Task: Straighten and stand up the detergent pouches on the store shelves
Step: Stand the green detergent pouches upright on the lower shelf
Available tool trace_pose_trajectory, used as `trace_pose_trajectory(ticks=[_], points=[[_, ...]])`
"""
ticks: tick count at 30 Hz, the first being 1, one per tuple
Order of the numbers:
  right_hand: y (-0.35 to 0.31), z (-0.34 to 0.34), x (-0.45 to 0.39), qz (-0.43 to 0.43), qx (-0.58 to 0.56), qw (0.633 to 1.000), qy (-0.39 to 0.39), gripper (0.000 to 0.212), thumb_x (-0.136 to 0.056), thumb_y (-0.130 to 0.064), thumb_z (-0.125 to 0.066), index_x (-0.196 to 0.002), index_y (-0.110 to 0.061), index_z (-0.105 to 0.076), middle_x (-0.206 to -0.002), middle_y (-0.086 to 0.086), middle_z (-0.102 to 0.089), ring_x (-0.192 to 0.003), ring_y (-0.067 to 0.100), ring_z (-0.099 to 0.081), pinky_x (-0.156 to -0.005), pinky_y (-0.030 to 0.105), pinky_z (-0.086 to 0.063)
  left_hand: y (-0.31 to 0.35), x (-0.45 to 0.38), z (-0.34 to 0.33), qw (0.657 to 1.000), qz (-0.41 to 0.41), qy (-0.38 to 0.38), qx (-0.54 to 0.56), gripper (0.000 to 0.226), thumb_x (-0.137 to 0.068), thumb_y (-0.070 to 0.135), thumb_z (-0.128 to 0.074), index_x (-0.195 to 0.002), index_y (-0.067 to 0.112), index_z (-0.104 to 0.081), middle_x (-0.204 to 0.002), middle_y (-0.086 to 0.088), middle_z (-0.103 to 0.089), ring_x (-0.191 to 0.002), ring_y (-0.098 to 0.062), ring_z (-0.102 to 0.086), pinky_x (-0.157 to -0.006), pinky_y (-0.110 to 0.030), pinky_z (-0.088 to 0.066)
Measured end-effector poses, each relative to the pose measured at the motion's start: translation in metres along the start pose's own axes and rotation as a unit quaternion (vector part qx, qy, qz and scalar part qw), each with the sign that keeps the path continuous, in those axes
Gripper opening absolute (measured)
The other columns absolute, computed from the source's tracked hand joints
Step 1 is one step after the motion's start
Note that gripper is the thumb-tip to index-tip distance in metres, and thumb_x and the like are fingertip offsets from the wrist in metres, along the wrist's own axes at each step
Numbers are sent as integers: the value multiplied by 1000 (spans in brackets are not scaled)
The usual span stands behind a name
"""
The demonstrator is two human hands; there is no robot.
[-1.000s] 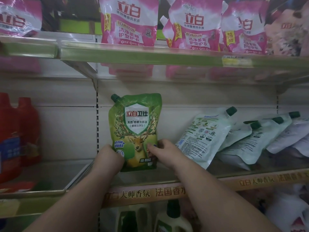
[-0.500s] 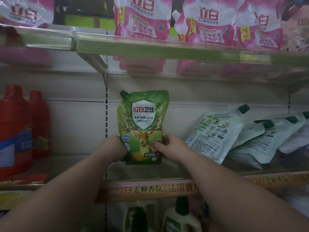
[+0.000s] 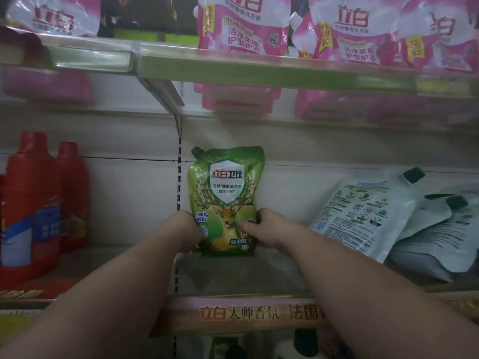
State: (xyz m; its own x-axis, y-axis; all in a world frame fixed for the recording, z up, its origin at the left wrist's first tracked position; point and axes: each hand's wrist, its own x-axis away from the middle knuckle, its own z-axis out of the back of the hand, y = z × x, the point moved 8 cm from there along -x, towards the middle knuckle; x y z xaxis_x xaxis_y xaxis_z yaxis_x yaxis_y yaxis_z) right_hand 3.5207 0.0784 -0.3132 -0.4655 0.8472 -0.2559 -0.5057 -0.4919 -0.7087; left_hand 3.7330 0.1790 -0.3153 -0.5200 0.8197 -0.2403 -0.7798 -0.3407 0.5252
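You had the green pouch (image 3: 225, 198) standing upright on the middle shelf (image 3: 241, 278), towards the back, close to the rear panel and just right of the slotted upright post (image 3: 178, 193). Its dark cap sat at the top left corner, and the deer print faced you. Your left hand (image 3: 185, 233) gripped the lower left edge of the pouch, fingers curled onto it. Your right hand (image 3: 267, 229) gripped the lower right edge, with the thumb lying across the front. The pouch's base seemed to rest on the shelf, though your hands hid part of it.

To the right on the same shelf, the white pouches (image 3: 363, 211) lay tilted back against one another, backs showing, dark caps pointing up and right. They were apart from the green one. At the left end of that shelf level stood two red bottles (image 3: 33, 208), upright, side by side.

On the upper shelf (image 3: 259, 71), the pink pouches (image 3: 243, 24) stood in a row along the front edge. Below the middle shelf's labelled front strip (image 3: 241, 313), bottle tops showed dimly.
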Motion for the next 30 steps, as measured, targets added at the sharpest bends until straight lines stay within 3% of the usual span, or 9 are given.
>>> trace_pose_trajectory(ticks=[4,7,10,15,20,24,30], points=[[1,-4,-15,16,5,1000,-14,60,-80,-66,-76,-111,-15,-68,-115,9,-75,-109,31,-73,-97,51,-62,-6,-10,0,1000,-4,20,11,17,-103,28,-65,-96,13,-63,-90,-8,-72,-84,-25,-74,-71,-36,-63],[-10,-6,-17,27,70,997,-36,58,-92,-60,-72,-126,-13,-68,-126,7,-73,-112,25,-69,-101,40,-57,-10,-13,1,999,-4,34,20,15,-102,27,-65,-95,15,-62,-87,-6,-68,-78,-22,-69,-61,-30,-52],[-15,-6,-20,43,114,992,-41,55,-101,-53,-66,-138,-13,-64,-134,8,-70,-115,26,-66,-97,28,-48,-16,-15,0,999,6,33,40,17,-101,29,-67,-102,12,-68,-90,-8,-71,-83,-25,-72,-67,-33,-57],[-16,-16,-28,67,101,992,-38,55,-101,-52,-66,-139,-12,-63,-135,9,-70,-121,29,-66,-103,33,-52,-26,-19,5,997,33,46,52,22,-99,31,-74,-107,12,-66,-86,-4,-63,-73,-19,-60,-62,-31,-47],[-13,-19,-30,77,109,991,-28,59,-101,-53,-65,-143,-11,-59,-138,12,-68,-125,30,-64,-103,32,-50,-26,-18,3,998,46,43,25,26,-101,32,-72,-111,11,-63,-85,-5,-59,-83,-25,-61,-72,-36,-49],[-12,-22,-33,88,125,988,-26,64,-101,-56,-63,-145,-11,-56,-141,12,-66,-127,31,-62,-101,31,-48,-26,-19,5,998,45,52,-10,19,-104,28,-66,-109,9,-62,-82,-5,-56,-70,-17,-52,-72,-35,-46],[-12,-24,-34,86,124,988,-29,68,-102,-57,-61,-149,-9,-49,-146,13,-62,-130,31,-60,-98,29,-45,-22,-17,6,996,28,42,-69,32,-107,30,-59,-128,7,-65,-106,-11,-64,-95,-29,-59,-80,-35,-49]])
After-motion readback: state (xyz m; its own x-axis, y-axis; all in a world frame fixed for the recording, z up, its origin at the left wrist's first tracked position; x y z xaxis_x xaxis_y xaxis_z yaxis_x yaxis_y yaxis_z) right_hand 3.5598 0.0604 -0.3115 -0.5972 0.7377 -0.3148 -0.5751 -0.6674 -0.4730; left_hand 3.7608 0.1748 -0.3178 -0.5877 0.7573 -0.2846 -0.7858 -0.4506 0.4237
